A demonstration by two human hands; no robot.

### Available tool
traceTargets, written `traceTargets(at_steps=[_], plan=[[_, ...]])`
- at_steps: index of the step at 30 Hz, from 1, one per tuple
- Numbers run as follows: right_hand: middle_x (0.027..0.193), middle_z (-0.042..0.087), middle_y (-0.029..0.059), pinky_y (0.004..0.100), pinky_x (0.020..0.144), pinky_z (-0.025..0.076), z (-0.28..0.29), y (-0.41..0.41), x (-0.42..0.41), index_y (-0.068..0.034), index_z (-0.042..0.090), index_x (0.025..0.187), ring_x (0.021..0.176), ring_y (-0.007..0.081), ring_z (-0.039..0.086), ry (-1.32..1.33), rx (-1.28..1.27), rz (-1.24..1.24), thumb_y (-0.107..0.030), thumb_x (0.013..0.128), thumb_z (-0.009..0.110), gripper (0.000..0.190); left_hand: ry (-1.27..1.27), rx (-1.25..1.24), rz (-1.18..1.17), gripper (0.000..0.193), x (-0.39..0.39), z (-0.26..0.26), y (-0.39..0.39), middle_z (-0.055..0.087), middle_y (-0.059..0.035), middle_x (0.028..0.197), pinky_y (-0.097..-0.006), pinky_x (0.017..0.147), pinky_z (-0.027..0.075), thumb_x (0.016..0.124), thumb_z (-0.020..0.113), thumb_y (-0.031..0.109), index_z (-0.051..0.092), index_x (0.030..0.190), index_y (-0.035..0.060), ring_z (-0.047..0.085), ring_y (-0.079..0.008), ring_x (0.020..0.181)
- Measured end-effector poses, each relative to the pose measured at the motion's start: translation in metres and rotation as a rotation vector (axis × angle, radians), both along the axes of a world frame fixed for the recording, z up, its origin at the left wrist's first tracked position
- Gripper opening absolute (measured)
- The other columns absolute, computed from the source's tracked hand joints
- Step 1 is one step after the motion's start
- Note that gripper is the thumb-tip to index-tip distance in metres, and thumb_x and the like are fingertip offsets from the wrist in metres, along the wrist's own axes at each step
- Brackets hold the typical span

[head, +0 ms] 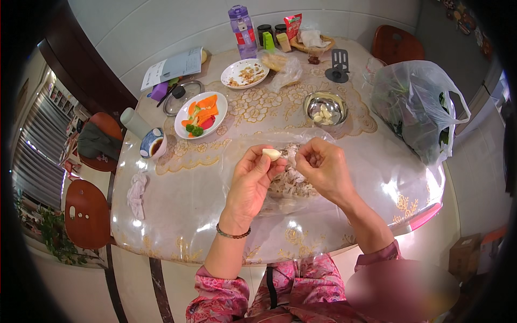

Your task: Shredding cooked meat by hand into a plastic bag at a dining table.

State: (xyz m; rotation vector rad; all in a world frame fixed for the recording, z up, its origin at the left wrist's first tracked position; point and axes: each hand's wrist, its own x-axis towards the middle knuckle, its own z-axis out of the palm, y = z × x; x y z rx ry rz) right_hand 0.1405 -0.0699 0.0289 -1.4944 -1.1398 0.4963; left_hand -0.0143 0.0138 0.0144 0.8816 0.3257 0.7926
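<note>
My left hand [252, 181] holds a pale, peeled garlic clove [272, 154] between thumb and fingers. Just right of it, my right hand [325, 167] is raised with its fingertips pinched together; whether a bit of skin is between them cannot be told. Beneath both hands, a heap of papery garlic skins [294, 183] lies on a clear plastic bag [238, 151] spread over the table. Beyond my right hand stands a steel bowl [344, 105] with several peeled garlic cloves [323, 115] in it.
A plate [181, 109] of cut vegetables, a blue-and-white bowl [151, 143] of dark liquid and a glass lid [194, 87] are at the left. Farther back are a plate [225, 74] of food scraps and a purple bottle [243, 34]. A bulging plastic bag [416, 105] of greens stands right.
</note>
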Motion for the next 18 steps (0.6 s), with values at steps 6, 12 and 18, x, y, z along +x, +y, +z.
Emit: traceTargets(at_steps=[6, 12, 18], plan=[[0.077, 0.061, 0.0079, 0.0249, 0.051, 0.042, 0.003, 0.0, -0.006, 0.002, 0.064, 0.096, 0.058, 0.0085, 0.051, 0.047, 0.125, 0.118, -0.007, 0.081, 0.064, 0.018, 0.009, -0.072, -0.04, 0.025, 0.002, 0.006, -0.003, 0.059, -0.006, 0.101, -0.0276, 0.082, 0.05, 0.093, 0.054, 0.013, 0.051, 0.116, 0.0052, 0.06, -0.0156, 0.093], [0.071, 0.059, 0.0068, 0.0241, 0.049, 0.039, -0.002, 0.001, -0.006, 0.003, 0.063, 0.091, 0.056, 0.0084, 0.048, 0.044, 0.137, 0.169, -0.007, 0.081, 0.065, 0.014, 0.069, -0.055, -0.054, 0.025, 0.003, -0.001, -0.002, 0.059, -0.0042, 0.098, -0.0293, 0.08, 0.049, 0.09, 0.059, 0.011, 0.054, 0.113, 0.0051, 0.058, -0.0146, 0.085], [0.064, 0.057, 0.0072, 0.0255, 0.047, 0.039, -0.001, -0.001, -0.009, 0.004, 0.059, 0.081, 0.052, 0.0089, 0.047, 0.001, 0.129, 0.083, -0.005, 0.081, 0.064, 0.01, 0.102, 0.021, -0.006, 0.021, 0.004, 0.0, -0.006, 0.062, -0.0052, 0.097, -0.0281, 0.081, 0.05, 0.089, 0.06, 0.01, 0.056, 0.109, 0.0039, 0.06, -0.0136, 0.088]])
